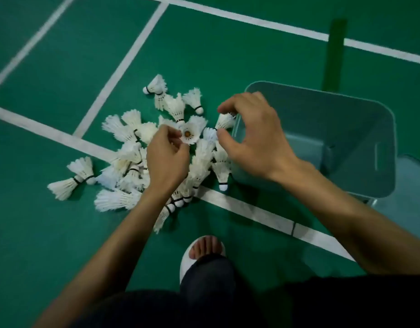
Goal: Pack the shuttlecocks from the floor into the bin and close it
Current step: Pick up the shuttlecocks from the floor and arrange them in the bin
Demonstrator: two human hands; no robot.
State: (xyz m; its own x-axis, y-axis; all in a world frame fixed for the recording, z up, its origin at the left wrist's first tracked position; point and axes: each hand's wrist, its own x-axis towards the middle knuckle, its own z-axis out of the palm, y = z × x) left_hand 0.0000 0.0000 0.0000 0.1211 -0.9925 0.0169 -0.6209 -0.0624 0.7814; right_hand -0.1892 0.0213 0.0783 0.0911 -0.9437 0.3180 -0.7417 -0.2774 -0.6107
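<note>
Both hands reach down over a heap of white feathered shuttlecocks (pixel 133 162) on a green court floor (pixel 50 233) crossed by white lines. At the middle of the heap, the left hand (pixel 167 159) has its fingers curled and seems to pinch the feather rim of an upturned shuttlecock (pixel 189 134), whose open end faces the camera. To its right, the right hand (pixel 254 136) arches above the heap's edge, with its forefinger and thumb closing on the feather skirt of a single shuttlecock (pixel 225 121). A translucent pale bin (pixel 298 89) stands open just beside the heap on the right and looks empty. What may be its lid (pixel 407 197) lies beyond it. These shuttlecocks are probably almost weightless, with brittle, easily crushed feathers, so the firm rounded cork base is likely the safest place to hold them. A gentle pinch on the skirt should also work.
</note>
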